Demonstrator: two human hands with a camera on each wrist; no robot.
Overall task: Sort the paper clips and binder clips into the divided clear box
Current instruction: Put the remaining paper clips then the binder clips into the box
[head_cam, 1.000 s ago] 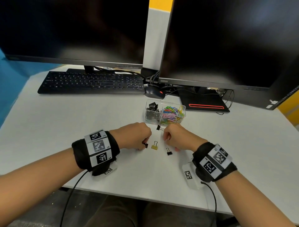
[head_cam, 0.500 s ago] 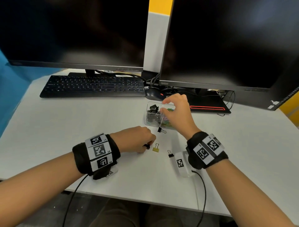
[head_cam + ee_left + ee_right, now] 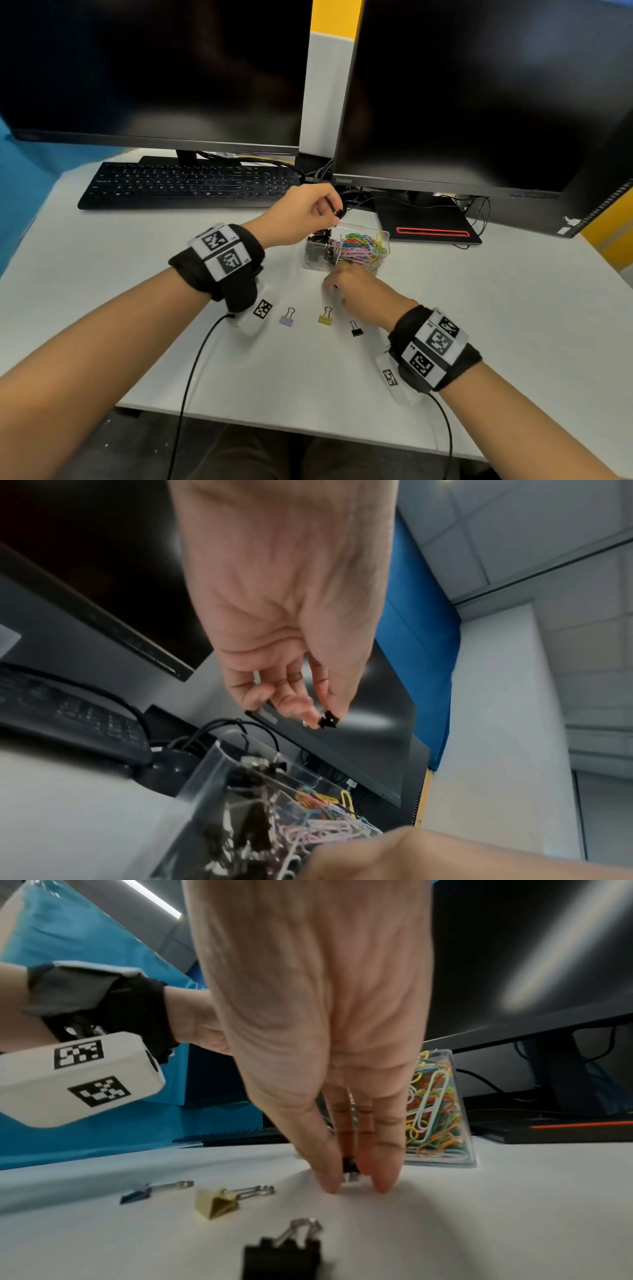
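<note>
The box [image 3: 383, 236] held black binder clips left, paper clips [image 3: 364, 248] right. Left hand [image 3: 301, 214] pinched a black clip [image 3: 328, 721] above; right hand [image 3: 342, 1069] pinched another clip [image 3: 350, 1171] on the desk [image 3: 479, 308].

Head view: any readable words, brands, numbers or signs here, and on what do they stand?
"ThinkVision": right monitor, lower-left bezel, faint.
Keyboard key legends: too small to read.
Left monitor bezel marks: blurred.
Wristband tags: square coded patterns; tiny characters beside them unreadable.
No other text.
</note>
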